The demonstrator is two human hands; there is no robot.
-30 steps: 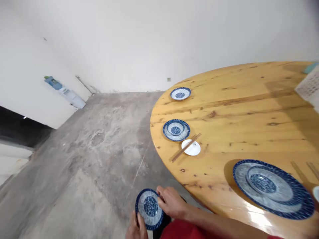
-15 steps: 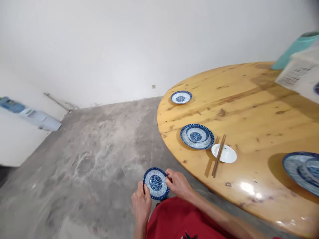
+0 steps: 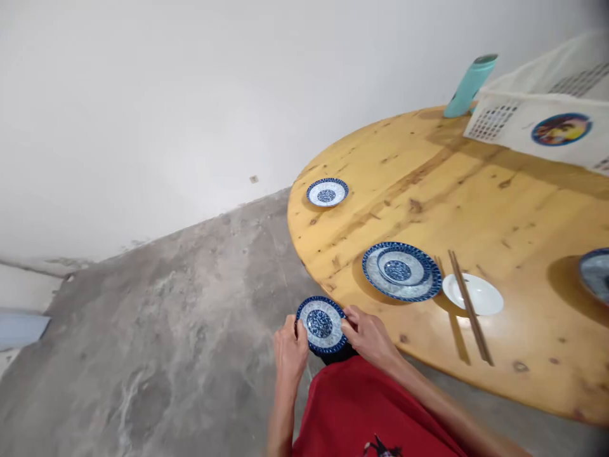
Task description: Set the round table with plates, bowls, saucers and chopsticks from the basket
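A blue-and-white patterned plate (image 3: 320, 324) is held level between both hands, in front of my body and beside the table's edge. My left hand (image 3: 291, 346) grips its left rim, thumb on top. On the right rim my right hand (image 3: 368, 333) is closed in the same way. To the right, on the wooden table (image 3: 442, 209), lies a larger blue-and-white plate (image 3: 431, 287) with a smaller patterned dish (image 3: 397, 271) on it. Beside that, a pair of chopsticks (image 3: 469, 304) rests across a small white dish (image 3: 488, 296).
Another patterned plate (image 3: 327, 192) sits near the table's far left edge. A white plastic basket (image 3: 514, 127) and a turquoise bottle (image 3: 469, 89) stand at the back right. A further plate (image 3: 597, 276) is cut off at the right. Concrete floor (image 3: 200, 317) spreads to the left.
My view has turned. Both hands, still holding the plate, have come closer to the table's edge. More of the basket and bottle shows at the right.
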